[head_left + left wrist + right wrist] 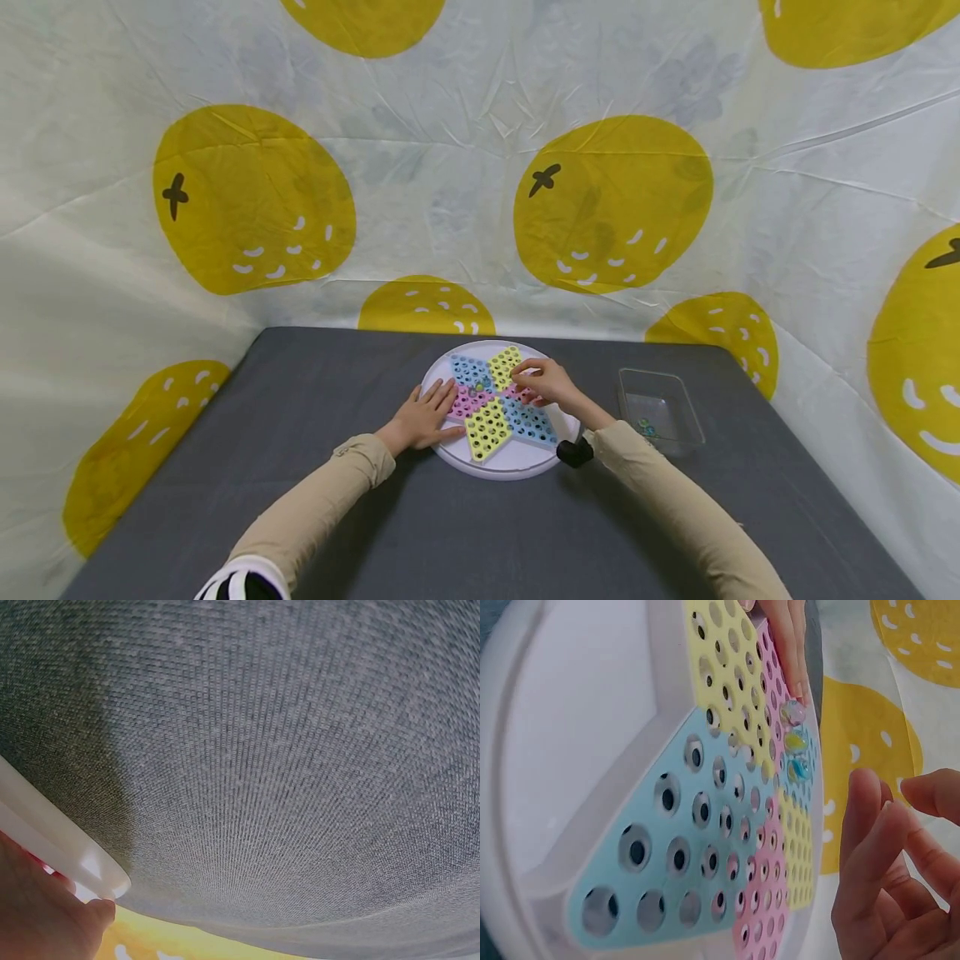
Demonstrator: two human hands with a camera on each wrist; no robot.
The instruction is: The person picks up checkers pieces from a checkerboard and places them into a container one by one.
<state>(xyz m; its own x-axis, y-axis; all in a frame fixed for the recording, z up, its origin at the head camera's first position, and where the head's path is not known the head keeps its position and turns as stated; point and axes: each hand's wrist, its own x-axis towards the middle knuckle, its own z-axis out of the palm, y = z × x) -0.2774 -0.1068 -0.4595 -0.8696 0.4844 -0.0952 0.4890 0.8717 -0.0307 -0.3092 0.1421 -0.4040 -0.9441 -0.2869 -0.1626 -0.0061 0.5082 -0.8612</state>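
A round white Chinese checkers board (487, 473) with a star of yellow, pink and blue holed sections lies on the table. My left hand (423, 417) rests flat on its left edge, fingers spread; the left wrist view shows the thumb by the white rim (82, 859). My right hand (551, 385) hovers above the right side, fingers loosely bent. The right wrist view shows a gap between fingertips (864, 784) and no marble among them. Glass marbles (796, 741) sit in holes close to the left fingers.
A clear plastic box (660, 400) with several marbles (645, 427) stands right of the board, close to my right forearm. Dark grey cloth (337, 367) covers the table. A white sheet with yellow fruit prints (615, 204) hangs behind and at the sides.
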